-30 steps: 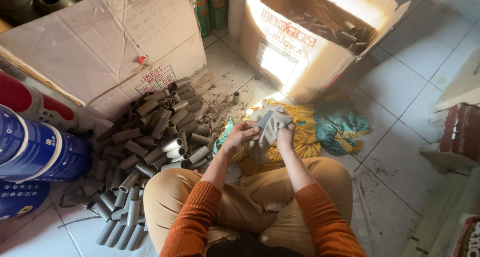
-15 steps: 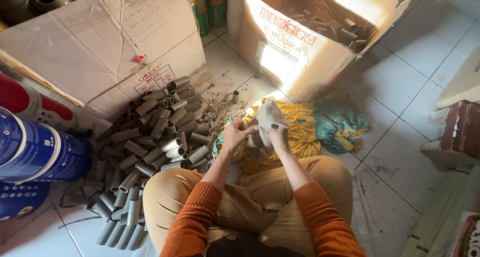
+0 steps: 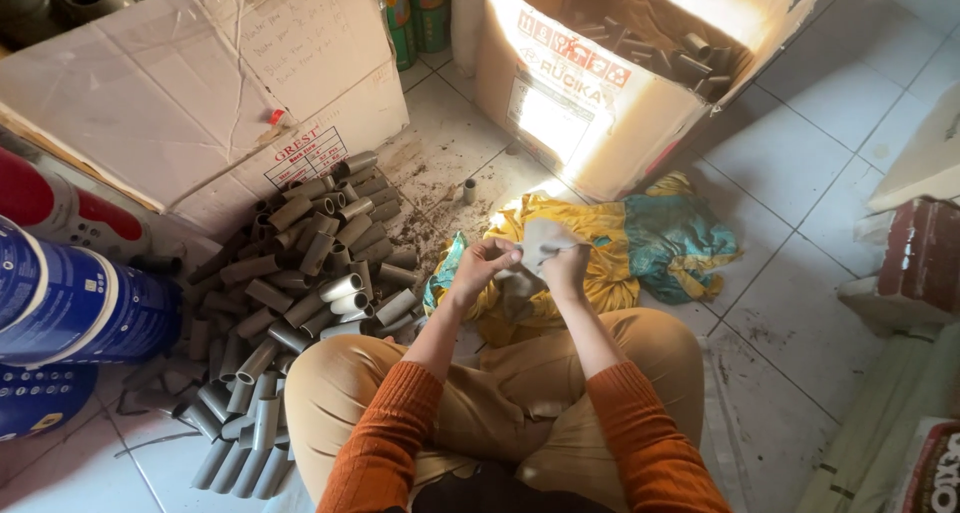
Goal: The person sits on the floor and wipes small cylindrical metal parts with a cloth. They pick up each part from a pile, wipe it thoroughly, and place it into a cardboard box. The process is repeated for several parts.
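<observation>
I sit cross-legged on a tiled floor in tan trousers and orange sleeves. My left hand (image 3: 482, 265) and my right hand (image 3: 567, 269) are raised together in front of my knees, both closed around a grey cloth (image 3: 541, 243) that is wrapped over something hidden inside it. Under my hands lies a crumpled yellow and teal fabric (image 3: 640, 243). A heap of short grey pipe fittings (image 3: 300, 293) spreads over the floor to my left, within reach of my left knee.
An open cardboard box (image 3: 590, 113) with several grey fittings inside stands ahead. A flattened cardboard sheet (image 3: 200, 83) leans at the left. Blue and red cans (image 3: 70, 303) lie at the far left. One loose fitting (image 3: 468, 190) stands among dirt. Bricks (image 3: 925, 258) sit right.
My hands have turned the grey cloth and drawn slightly closer together; the cloth sits lower between my fingers than a second ago. Nothing else moved.
</observation>
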